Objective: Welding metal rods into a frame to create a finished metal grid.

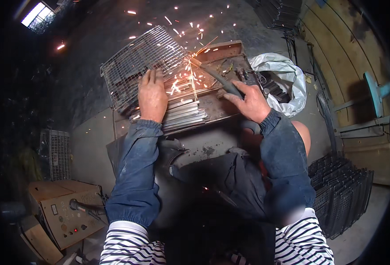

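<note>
My right hand (252, 101) is wrapped round the dark handle of a welding torch (221, 80). The torch's tip meets the right edge of a wire mesh panel (137, 55), where bright sparks (189, 62) fly off. Flat on the near part of that panel lies my left hand (152, 98), its fingers stretched out and pointing away from me; its thumb is hard to make out. Just right of the left hand, a stack of flat metal strips (184, 115) lies on the rusty work table (223, 104). Glare hides the exact spot at the torch's tip.
A white sack (298, 81) with dark metal pieces stands right of the table. Dark mesh racks (340, 190) are stacked at the lower right. A welding machine (71, 212) with a lit red lamp sits at the lower left, below a grey crate (55, 152).
</note>
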### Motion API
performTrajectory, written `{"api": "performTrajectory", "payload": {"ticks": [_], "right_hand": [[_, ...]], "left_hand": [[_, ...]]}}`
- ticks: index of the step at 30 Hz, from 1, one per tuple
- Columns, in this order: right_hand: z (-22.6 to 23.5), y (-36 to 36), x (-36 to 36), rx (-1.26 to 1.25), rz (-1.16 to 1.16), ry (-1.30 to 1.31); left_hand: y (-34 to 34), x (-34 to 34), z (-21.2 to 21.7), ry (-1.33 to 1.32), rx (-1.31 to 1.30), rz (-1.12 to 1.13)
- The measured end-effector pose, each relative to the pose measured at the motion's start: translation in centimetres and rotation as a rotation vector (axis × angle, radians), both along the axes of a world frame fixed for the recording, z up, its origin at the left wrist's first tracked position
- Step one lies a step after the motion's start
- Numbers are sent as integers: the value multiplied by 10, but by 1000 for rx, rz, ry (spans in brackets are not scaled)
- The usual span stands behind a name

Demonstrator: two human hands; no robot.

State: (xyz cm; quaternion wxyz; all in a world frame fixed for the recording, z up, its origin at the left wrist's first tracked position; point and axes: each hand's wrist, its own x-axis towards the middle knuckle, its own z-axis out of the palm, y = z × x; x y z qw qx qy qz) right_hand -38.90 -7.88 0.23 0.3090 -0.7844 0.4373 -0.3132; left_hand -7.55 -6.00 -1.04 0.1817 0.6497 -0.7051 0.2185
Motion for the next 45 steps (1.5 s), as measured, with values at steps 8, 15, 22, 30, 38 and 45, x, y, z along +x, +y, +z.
{"api": "performTrajectory", "payload": {"ticks": [8, 15, 22, 30, 38, 45], "right_hand": [[8, 19, 11, -45, 119, 14], [-1, 15, 27, -86, 145, -25], [-7, 14, 29, -102, 134, -19], [-5, 14, 31, -107, 151, -30], [-3, 14, 32, -94, 167, -65], [-2, 20, 27, -166, 172, -71]], "left_hand": [[-6, -5, -4, -41, -1, 28], [-7, -8, -4, -27, 35, 44], [-8, -9, -6, -48, 49, 49], [-7, -5, -7, 10, 37, 2], [-8, -6, -10, 45, 8, 14], [18, -11, 23, 254, 8, -48]]}}
